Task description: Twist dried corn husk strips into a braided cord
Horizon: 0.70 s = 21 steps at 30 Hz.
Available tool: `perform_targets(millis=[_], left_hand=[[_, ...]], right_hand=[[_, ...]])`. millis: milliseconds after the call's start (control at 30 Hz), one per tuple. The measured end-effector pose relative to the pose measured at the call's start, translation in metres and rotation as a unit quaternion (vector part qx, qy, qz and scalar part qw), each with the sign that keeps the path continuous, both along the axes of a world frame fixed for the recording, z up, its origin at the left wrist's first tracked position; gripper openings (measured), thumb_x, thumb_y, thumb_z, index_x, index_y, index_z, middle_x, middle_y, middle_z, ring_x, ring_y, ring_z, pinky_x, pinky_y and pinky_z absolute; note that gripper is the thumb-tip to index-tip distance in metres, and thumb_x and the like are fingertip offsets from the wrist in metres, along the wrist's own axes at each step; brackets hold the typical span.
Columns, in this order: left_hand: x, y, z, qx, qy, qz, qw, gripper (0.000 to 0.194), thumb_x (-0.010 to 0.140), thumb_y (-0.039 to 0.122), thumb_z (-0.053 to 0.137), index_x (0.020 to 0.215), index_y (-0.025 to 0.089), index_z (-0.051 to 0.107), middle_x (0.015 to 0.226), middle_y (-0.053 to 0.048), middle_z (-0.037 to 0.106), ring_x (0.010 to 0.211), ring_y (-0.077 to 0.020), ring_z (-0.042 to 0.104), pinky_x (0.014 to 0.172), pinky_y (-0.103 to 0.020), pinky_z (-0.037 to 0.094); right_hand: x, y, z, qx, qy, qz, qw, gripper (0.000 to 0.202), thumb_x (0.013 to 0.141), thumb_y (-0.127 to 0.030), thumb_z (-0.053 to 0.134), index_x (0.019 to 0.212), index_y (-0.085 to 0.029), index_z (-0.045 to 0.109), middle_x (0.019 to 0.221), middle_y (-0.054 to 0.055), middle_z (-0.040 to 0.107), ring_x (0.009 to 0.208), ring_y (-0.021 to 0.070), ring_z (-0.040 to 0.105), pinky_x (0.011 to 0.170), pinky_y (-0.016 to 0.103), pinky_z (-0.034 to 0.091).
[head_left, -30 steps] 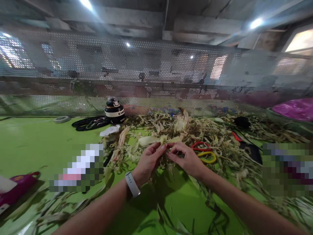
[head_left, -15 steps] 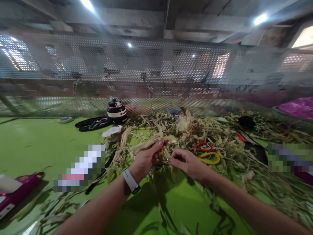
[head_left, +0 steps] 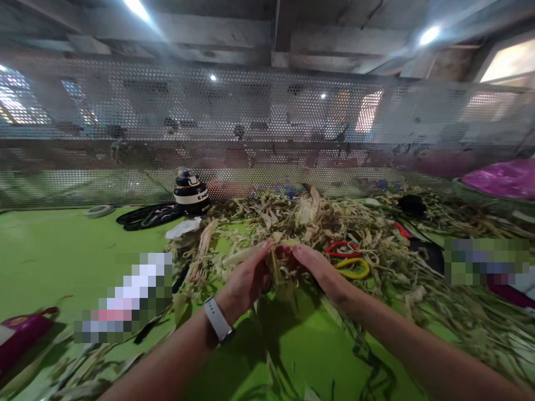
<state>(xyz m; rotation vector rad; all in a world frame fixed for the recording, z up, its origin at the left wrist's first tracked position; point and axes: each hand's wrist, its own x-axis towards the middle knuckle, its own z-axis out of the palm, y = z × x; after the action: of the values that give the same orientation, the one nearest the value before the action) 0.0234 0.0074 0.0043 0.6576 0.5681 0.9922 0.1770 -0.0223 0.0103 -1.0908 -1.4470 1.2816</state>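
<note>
My left hand (head_left: 244, 278), with a grey watch band (head_left: 218, 318) at the wrist, is closed around pale dried corn husk strips (head_left: 276, 268). Opposite it, my right hand (head_left: 320, 270) pinches the same husk strips, its fingertips almost meeting the left ones. Some reddish material shows between the fingers, partly hidden. Strips hang down below both hands over the green table (head_left: 246, 362). Just right of my right hand lie a red loop handle (head_left: 340, 243) and a yellow loop handle (head_left: 355, 276), seemingly of scissors.
A heap of dried husks (head_left: 371, 223) spreads behind and to the right. A black bottle (head_left: 191, 199), a coiled black strap (head_left: 146, 217) and white tissue (head_left: 184, 227) stand back left. Perforated metal panel (head_left: 267, 128) closes the far side. A purple device (head_left: 31, 331) lies front left.
My right hand has moved up and left, in against my left hand, onto the husk strips. The long strip end that stuck out on the right is now between the hands. The view has shifted slightly.
</note>
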Motion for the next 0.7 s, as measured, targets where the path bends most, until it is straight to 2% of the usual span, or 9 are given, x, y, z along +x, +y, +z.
perform_targets(millis=[100,200,267,467,700], left_hand=[[0.006,-0.006,-0.001,-0.027,0.012,0.014,0.999,0.020,0.076,0.025,0.062,0.094,0.015,0.064,0.083,-0.006,0.072,0.077,-0.0178,0.067,0.068,-0.025,0.053],[0.009,-0.010,-0.003,-0.027,0.037,0.052,0.998,0.024,0.072,0.020,0.067,0.095,0.016,0.064,0.085,-0.004,0.072,0.078,-0.0168,0.067,0.070,-0.024,0.052],[0.009,-0.011,-0.005,-0.017,0.040,0.046,0.998,0.024,0.070,0.022,0.069,0.094,0.017,0.064,0.087,-0.004,0.072,0.080,-0.0168,0.066,0.071,-0.024,0.051],[0.009,-0.010,-0.012,-0.007,0.009,-0.035,0.999,0.019,0.075,0.027,0.063,0.089,0.015,0.063,0.079,-0.005,0.071,0.076,-0.0176,0.065,0.066,-0.025,0.048],[0.009,-0.013,-0.012,0.014,0.042,-0.038,0.998,0.016,0.077,0.031,0.061,0.085,0.017,0.058,0.072,-0.002,0.068,0.064,-0.0143,0.063,0.058,-0.022,0.046]], right_hand=[[-0.005,0.000,-0.006,0.016,0.072,-0.052,0.996,0.032,0.083,-0.048,0.050,0.089,-0.020,0.065,0.094,0.002,0.064,0.094,0.0160,0.054,0.089,0.029,0.036],[-0.009,0.000,-0.010,0.020,0.145,-0.104,0.984,0.028,0.078,-0.044,0.058,0.084,-0.018,0.067,0.090,0.003,0.067,0.092,0.0169,0.057,0.092,0.031,0.036],[-0.010,0.000,-0.010,0.012,0.165,-0.128,0.978,0.025,0.075,-0.041,0.062,0.078,-0.017,0.068,0.082,0.003,0.068,0.086,0.0175,0.059,0.090,0.032,0.038],[-0.008,0.003,-0.007,-0.002,0.156,-0.159,0.975,0.022,0.068,-0.037,0.069,0.070,-0.015,0.067,0.062,0.001,0.066,0.065,0.0161,0.061,0.071,0.030,0.047],[-0.007,0.002,-0.007,0.038,0.060,-0.129,0.989,0.021,0.065,-0.035,0.070,0.073,-0.016,0.065,0.064,0.002,0.064,0.059,0.0149,0.058,0.061,0.028,0.048]])
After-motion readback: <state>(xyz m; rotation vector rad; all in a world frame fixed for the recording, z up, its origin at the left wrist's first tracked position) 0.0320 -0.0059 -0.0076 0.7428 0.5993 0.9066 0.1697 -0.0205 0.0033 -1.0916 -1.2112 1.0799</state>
